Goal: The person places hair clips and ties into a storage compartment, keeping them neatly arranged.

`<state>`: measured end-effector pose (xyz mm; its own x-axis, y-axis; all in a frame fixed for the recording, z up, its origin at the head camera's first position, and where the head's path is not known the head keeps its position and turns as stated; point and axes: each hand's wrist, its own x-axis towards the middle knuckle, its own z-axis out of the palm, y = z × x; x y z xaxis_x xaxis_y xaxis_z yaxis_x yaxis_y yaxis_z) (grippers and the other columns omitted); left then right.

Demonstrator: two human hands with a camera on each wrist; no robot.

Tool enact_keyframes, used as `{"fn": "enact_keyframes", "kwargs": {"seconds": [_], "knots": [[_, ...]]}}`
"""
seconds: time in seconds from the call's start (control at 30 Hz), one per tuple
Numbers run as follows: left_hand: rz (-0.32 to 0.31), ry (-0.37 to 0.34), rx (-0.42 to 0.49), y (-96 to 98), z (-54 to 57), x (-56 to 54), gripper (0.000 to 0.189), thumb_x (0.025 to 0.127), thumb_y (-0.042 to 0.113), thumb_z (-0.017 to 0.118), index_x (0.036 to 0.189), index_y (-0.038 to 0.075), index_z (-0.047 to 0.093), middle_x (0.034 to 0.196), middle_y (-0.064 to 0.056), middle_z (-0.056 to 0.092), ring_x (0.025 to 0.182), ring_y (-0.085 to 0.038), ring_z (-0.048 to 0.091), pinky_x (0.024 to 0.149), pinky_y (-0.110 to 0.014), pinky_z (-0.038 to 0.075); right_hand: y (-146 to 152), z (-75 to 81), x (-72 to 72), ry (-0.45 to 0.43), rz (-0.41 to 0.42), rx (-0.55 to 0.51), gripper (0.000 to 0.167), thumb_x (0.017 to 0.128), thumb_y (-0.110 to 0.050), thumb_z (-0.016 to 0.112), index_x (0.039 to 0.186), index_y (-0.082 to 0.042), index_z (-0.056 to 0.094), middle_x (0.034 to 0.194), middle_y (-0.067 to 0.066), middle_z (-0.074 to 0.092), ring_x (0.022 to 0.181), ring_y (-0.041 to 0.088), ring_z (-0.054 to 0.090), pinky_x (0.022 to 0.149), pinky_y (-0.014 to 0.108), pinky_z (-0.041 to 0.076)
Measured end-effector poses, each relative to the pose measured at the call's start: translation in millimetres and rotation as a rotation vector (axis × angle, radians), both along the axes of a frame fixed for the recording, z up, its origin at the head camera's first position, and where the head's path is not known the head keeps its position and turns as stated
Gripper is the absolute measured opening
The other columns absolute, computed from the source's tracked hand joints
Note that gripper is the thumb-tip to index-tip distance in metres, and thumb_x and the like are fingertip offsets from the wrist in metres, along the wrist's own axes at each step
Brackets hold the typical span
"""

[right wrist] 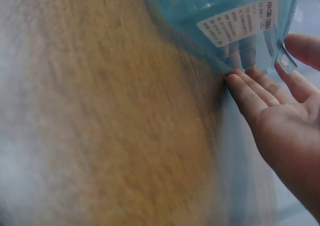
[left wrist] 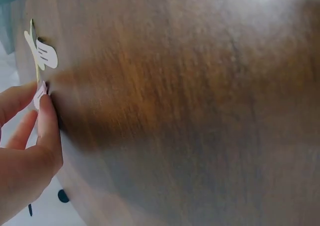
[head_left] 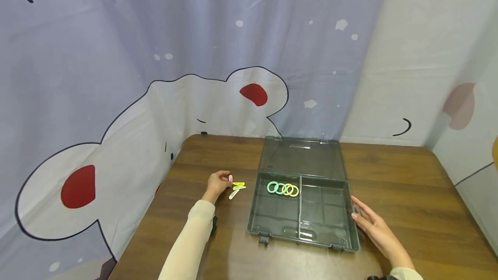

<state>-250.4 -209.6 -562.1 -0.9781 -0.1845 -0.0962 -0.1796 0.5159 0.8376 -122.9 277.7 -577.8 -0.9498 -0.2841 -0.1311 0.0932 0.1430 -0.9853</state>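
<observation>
My left hand (head_left: 218, 183) pinches a pink snap hair clip (head_left: 231, 179) between thumb and fingertips, low over the table. In the left wrist view the same pink clip (left wrist: 40, 95) shows between the fingertips. Right beside it lie a yellow hair clip (head_left: 239, 184), a green one (head_left: 239, 188) and a white one (head_left: 234, 194). My right hand (head_left: 375, 228) rests against the right side of a clear grey plastic box (head_left: 323, 211), its fingers fairly straight along the wall by the small hanging tab (right wrist: 286, 61). The box's lid (head_left: 303, 159) lies folded back.
A divider (head_left: 300, 206) splits the box into two compartments. Several green and yellow rings (head_left: 272, 187) lie overlapping in a row in the left one. Two latches, one of them the left latch (head_left: 263, 239), stick out in front. A printed curtain (head_left: 218, 107) hangs behind the wooden table (head_left: 303, 265).
</observation>
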Motion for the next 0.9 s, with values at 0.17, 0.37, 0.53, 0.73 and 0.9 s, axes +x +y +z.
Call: {"fn": "enact_keyframes", "kwargs": {"seconds": [0.17,0.37,0.53,0.73,0.9], "knots": [[-0.011,-0.017,0.004,-2.5,-7.3,-4.9,0.04,0.07,-0.013,0.072,0.109,-0.004,0.069,0.076,-0.011,0.059,0.069,-0.02,0.053,0.054,-0.025,0.049,0,-0.7,1.7,0.007,0.013,-0.005,0.059,0.104,-0.018,0.043,0.154,-0.008,0.014,0.157,0.024,0.001,0.138,0.045,0.001,0.093,0.003,0.035],[-0.038,0.079,0.012,-6.7,-21.6,-12.9,0.027,0.065,-0.013,0.073,0.088,0.001,0.073,0.067,-0.007,0.06,0.061,-0.018,0.054,0.05,-0.026,0.05,1,-1.9,1.8,0.016,0.009,-0.011,0.059,0.104,-0.018,0.043,0.154,-0.008,0.015,0.157,0.025,0.001,0.142,0.022,0.013,0.093,0.003,0.035],[0.0,0.081,-0.016,-0.3,-10.8,-5.2,0.016,0.071,-0.012,0.07,0.086,-0.006,0.07,0.067,-0.011,0.063,0.058,-0.014,0.056,0.049,-0.021,0.048,2,-2.4,0.5,0.014,0.002,-0.025,0.059,0.103,-0.018,0.044,0.154,-0.008,0.015,0.157,0.025,0.001,0.126,-0.012,0.026,0.094,0.004,0.036],[0.016,0.037,0.03,4.0,-2.0,-1.5,0.008,0.082,-0.006,0.069,0.09,-0.007,0.07,0.071,-0.01,0.065,0.057,-0.013,0.059,0.051,-0.022,0.055,1,-1.8,-0.4,0.021,-0.001,-0.034,0.059,0.103,-0.018,0.044,0.154,-0.006,0.015,0.156,0.026,0.002,0.125,-0.014,0.026,0.094,0.004,0.036],[0.001,0.023,0.142,7.3,3.3,-4.6,0.009,0.086,-0.004,0.068,0.094,-0.007,0.069,0.075,-0.014,0.066,0.06,-0.019,0.064,0.055,-0.03,0.061,0,-2.2,-0.4,0.026,0.003,-0.049,0.059,0.103,-0.017,0.044,0.153,-0.005,0.015,0.156,0.027,0.001,0.116,-0.022,0.029,0.094,0.003,0.036]]}}
